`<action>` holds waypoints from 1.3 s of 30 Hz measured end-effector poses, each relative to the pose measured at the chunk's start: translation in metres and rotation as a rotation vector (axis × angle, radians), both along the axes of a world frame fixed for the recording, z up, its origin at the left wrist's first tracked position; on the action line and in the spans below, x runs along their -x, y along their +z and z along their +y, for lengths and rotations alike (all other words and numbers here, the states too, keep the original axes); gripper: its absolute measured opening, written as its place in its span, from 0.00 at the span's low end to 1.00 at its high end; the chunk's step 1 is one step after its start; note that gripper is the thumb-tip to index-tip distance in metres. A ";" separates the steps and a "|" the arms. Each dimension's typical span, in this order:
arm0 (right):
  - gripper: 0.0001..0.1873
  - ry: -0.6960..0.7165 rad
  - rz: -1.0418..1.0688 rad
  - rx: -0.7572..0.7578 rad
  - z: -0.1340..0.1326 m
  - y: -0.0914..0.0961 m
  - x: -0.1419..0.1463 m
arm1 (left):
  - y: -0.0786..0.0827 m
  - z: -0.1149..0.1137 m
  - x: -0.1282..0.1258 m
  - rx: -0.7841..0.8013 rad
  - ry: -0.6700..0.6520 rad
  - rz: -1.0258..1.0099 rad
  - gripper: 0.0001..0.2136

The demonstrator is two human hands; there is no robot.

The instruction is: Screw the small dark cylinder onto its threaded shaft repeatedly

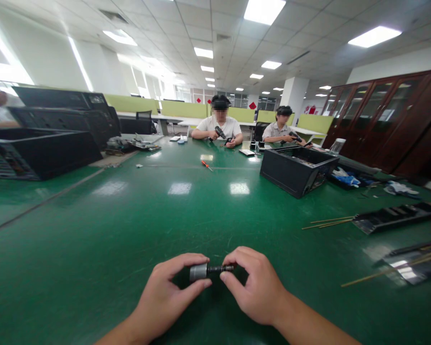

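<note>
Between my hands is a small part made of a grey metallic cylinder (198, 272) with a dark, ridged shaft (214, 269) coming out of its right side. My left hand (170, 282) is closed around the cylinder, the thumb below and the fingers above. The thumb and forefinger of my right hand (256, 282) pinch the shaft near its far end. The part lies roughly level, just over the green tabletop (158, 220). I cannot tell whether cylinder and shaft are one piece.
A black computer case (283, 175) stands at the right, with thin brass-coloured rods (326, 223) and dark trays (391, 218) nearer. Another case (61, 155) is at the left. An orange screwdriver (205, 165) lies ahead. Two people (219, 124) sit opposite with power drills (220, 132).
</note>
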State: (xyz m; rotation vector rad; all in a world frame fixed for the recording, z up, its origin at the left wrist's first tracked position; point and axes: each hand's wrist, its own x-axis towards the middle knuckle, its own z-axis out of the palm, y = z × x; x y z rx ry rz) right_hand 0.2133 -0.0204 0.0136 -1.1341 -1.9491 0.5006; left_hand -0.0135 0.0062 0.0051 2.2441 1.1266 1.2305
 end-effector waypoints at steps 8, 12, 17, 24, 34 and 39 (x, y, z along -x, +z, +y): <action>0.02 -0.004 -0.003 -0.020 0.001 0.001 0.000 | 0.001 0.001 0.001 -0.006 0.008 0.001 0.11; 0.02 -0.006 0.011 -0.015 0.001 0.002 0.000 | 0.002 0.000 0.001 -0.035 0.014 -0.005 0.11; 0.02 -0.003 0.018 -0.013 0.001 0.001 -0.002 | 0.000 0.000 0.002 -0.026 0.018 0.006 0.11; 0.02 -0.004 0.020 -0.007 0.002 0.000 -0.003 | 0.002 0.000 0.002 -0.031 0.019 0.002 0.11; 0.02 0.000 0.020 0.001 0.002 0.000 -0.003 | 0.002 0.001 0.003 -0.036 0.003 -0.016 0.12; 0.02 0.002 0.020 0.002 0.002 0.000 -0.003 | 0.002 0.000 0.004 -0.041 0.002 -0.017 0.12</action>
